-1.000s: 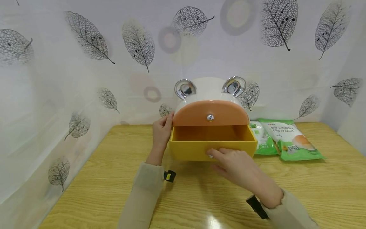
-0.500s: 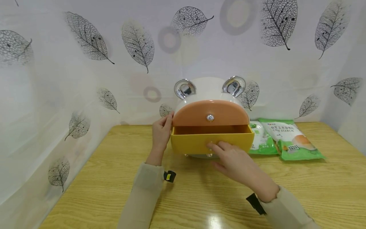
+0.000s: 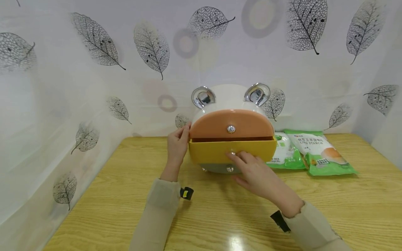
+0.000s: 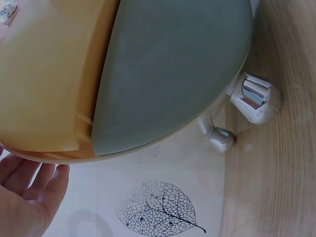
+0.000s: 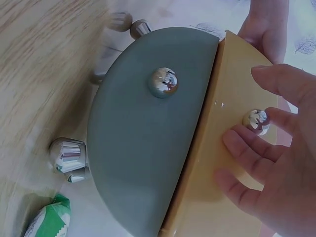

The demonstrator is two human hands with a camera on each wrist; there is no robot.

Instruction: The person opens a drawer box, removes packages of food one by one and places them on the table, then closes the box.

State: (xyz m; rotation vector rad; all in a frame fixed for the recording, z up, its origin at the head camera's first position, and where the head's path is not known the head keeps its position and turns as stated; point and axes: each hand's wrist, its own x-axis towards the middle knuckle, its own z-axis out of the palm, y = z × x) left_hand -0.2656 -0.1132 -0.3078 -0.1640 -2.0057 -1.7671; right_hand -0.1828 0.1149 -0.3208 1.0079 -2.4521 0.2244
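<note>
A small frog-faced drawer cabinet point(image 3: 230, 96) has a white body, an orange top drawer point(image 3: 207, 127), a yellow middle drawer point(image 3: 207, 151) and a grey-green bottom drawer point(image 3: 215, 168). The yellow drawer sticks out slightly, a narrow dark gap showing above its front. My left hand point(image 3: 177, 144) rests along the cabinet's left side; in the left wrist view its fingers point(image 4: 54, 187) lie against the edge. My right hand point(image 3: 257, 174) presses the yellow front with extended fingers, the index finger touching its silver knob point(image 5: 256, 121); the thumb stands apart from the knob.
Two green-and-white bags lie right of the cabinet: a corn starch bag point(image 3: 320, 150) and another bag point(image 3: 287, 153) partly behind the cabinet. The wooden table point(image 3: 125, 195) meets a leaf-patterned curtain point(image 3: 201, 62) at the back. Silver feet point(image 4: 256, 98) support the cabinet.
The yellow drawer has slid back into the cabinet, its opening shrinking to a narrow gap and the grey-green drawer below coming into sight. My right hand moved forward with it; my left hand stayed put.
</note>
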